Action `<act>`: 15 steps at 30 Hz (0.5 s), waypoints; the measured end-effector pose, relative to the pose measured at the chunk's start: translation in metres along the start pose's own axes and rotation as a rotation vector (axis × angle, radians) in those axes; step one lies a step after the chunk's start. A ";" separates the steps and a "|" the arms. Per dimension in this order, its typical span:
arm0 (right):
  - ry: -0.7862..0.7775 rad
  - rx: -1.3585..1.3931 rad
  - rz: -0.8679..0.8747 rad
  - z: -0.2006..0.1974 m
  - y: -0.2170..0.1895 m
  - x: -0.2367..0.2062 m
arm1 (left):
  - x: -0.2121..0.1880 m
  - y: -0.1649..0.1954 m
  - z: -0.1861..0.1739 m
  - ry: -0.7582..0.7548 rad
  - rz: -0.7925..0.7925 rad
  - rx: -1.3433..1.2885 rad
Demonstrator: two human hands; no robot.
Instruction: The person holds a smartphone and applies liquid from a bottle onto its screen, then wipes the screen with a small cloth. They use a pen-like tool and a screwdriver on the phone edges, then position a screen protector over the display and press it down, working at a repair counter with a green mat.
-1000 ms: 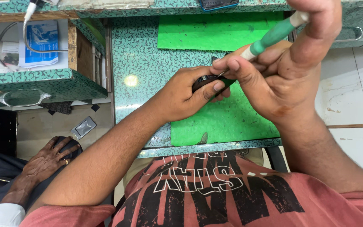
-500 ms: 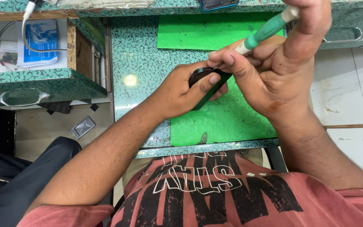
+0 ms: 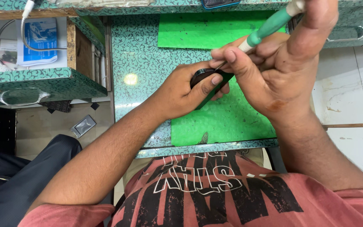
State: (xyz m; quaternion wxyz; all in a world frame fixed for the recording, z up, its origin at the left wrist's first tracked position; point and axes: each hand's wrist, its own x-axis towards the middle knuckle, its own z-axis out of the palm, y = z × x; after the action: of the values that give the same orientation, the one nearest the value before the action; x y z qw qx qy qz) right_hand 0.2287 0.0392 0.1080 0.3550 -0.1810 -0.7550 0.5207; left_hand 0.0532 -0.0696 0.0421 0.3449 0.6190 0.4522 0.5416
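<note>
My left hand (image 3: 185, 90) grips a small black device (image 3: 203, 75) above a green mat (image 3: 227, 120) on the patterned teal table (image 3: 137, 50). My right hand (image 3: 274, 63) holds a screwdriver with a green and white handle (image 3: 269, 26); its thin metal tip meets the device's upper edge. Most of the device is hidden by my fingers.
A second green mat (image 3: 215, 29) lies further back on the table. An open teal drawer (image 3: 34, 84) at left holds a blue booklet (image 3: 40, 38) and a white cable. A small grey part (image 3: 82, 125) lies on the floor; a dark-trousered leg (image 3: 26, 176) is at lower left.
Another person's hand at lower left has withdrawn, leaving only a dark leg there. My hands with the device and screwdriver shifted slightly up and left in view.
</note>
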 end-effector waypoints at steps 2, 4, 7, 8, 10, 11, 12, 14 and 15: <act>-0.028 0.042 0.031 0.003 -0.006 0.002 | 0.000 0.001 0.000 0.003 0.006 -0.026; -0.052 0.068 0.051 0.005 -0.010 0.004 | 0.001 0.001 0.000 0.003 0.009 -0.056; -0.061 0.019 -0.066 0.004 -0.008 0.009 | 0.000 0.000 0.000 -0.005 -0.003 0.006; -0.066 -0.014 -0.129 0.003 -0.007 0.010 | -0.001 0.000 -0.001 -0.009 -0.009 0.045; -0.082 -0.063 -0.217 0.001 -0.005 0.008 | -0.001 -0.001 -0.001 -0.006 0.018 0.046; -0.090 -0.069 -0.228 0.000 -0.004 0.007 | -0.001 -0.002 -0.001 -0.004 0.033 0.047; -0.091 -0.047 -0.198 0.000 -0.003 0.006 | 0.000 -0.002 -0.001 -0.004 0.026 0.043; -0.088 0.005 -0.113 -0.001 -0.003 0.003 | -0.001 -0.002 -0.001 -0.006 0.009 0.035; -0.090 0.028 -0.089 -0.001 -0.003 0.004 | -0.001 -0.002 -0.001 -0.005 0.013 0.011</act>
State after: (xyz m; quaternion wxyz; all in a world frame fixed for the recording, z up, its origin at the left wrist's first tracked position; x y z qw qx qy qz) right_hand 0.2269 0.0414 0.1120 0.3460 -0.1186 -0.7703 0.5224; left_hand 0.0521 -0.0694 0.0402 0.3391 0.6251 0.4504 0.5398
